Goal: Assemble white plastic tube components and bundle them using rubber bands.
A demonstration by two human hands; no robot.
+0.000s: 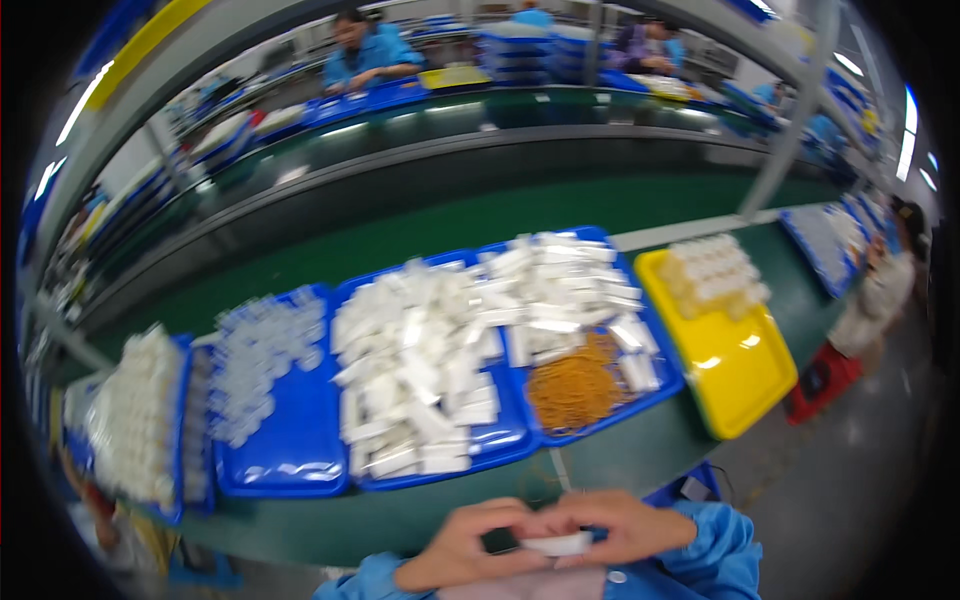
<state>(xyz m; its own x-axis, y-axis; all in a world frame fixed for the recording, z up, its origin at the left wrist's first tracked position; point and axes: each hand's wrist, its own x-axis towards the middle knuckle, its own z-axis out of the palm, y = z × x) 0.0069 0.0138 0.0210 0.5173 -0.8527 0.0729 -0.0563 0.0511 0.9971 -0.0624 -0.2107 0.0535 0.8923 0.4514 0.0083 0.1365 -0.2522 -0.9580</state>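
Note:
At the near edge of the green bench, close to my body, my left hand point(475, 543) and my right hand point(622, 526) meet with fingers bent. Between them they pinch a small white piece point(560, 546), partly hidden by the fingers and blurred. Beyond my hands, a blue tray point(510, 452) bears a heap of white rectangular pieces point(410, 350). To its right, another blue tray point(655, 395) carries more white pieces point(555, 280) and a pile of thin orange-brown bands point(575, 385).
Clear plastic parts point(265, 350) lie in a blue tray point(285, 470) on the left, near stacked whitish parts point(140, 420). A yellow tray point(735, 365) on the right holds whitish round parts point(715, 270). A metal post point(795, 115) rises behind it. Other people sit farther off.

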